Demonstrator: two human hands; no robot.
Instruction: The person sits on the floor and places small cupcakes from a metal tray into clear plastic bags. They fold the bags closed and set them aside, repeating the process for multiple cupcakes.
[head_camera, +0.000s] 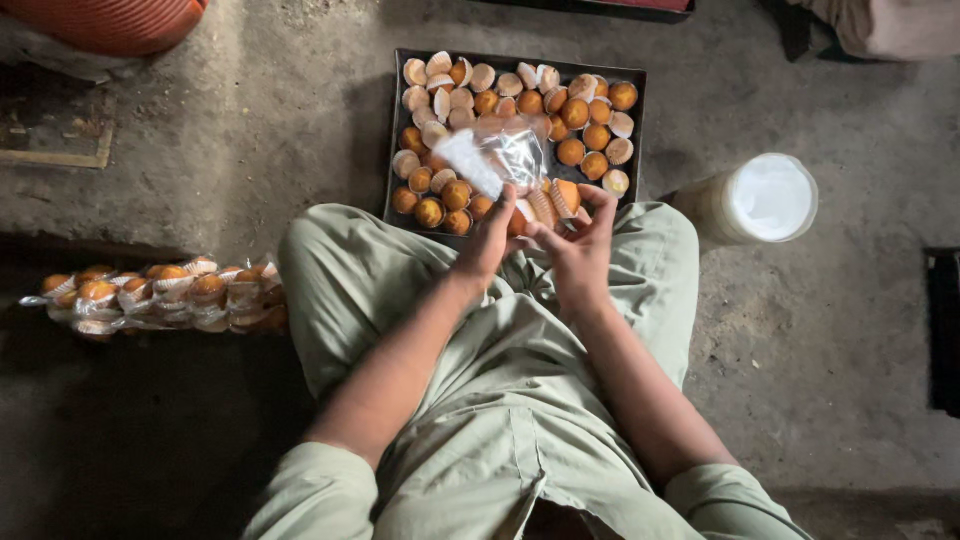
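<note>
Seeing left hand pinching clear bag mouth above tray. Right hand closed on cupcake beside opening. My advice: keep mouth wide, feed paper base first, avoid crushing. Packed bags on floor, left.

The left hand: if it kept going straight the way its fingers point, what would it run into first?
Probably the clear plastic bag that the left hand already holds, and beyond it the cupcakes in the dark tray. Depth is hard to judge from above.
</note>
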